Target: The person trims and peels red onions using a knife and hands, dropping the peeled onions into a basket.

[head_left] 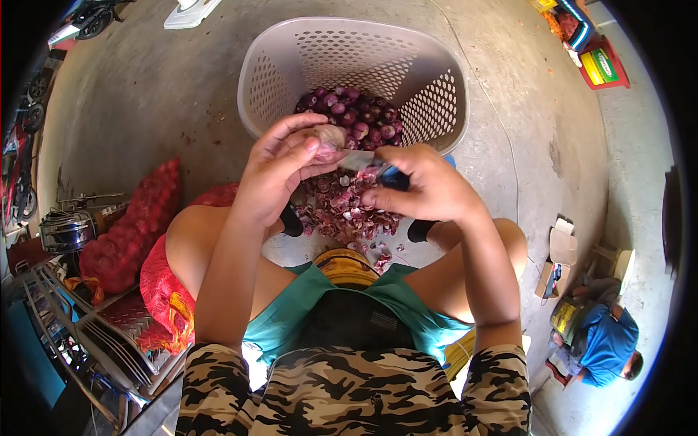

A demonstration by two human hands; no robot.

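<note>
Above the near rim of a grey perforated basket [254, 87], my left hand [280, 160] is closed around an onion [329, 142] with pale, partly loose skin. My right hand [425, 185] grips a knife by its handle, and the knife's blade [356, 160] points left, close to the onion. Inside the basket lies a pile of purple onions [356, 116]. Below my hands, a heap of onion skins [349, 211] is spread on the floor between my feet.
Red mesh sacks [131, 240] lie at the left beside a metal pot [65, 231] and a metal frame [109, 334]. An open cardboard box [563, 243] stands at the right, near a person in blue [611, 345]. A red container [605, 64] is at the upper right.
</note>
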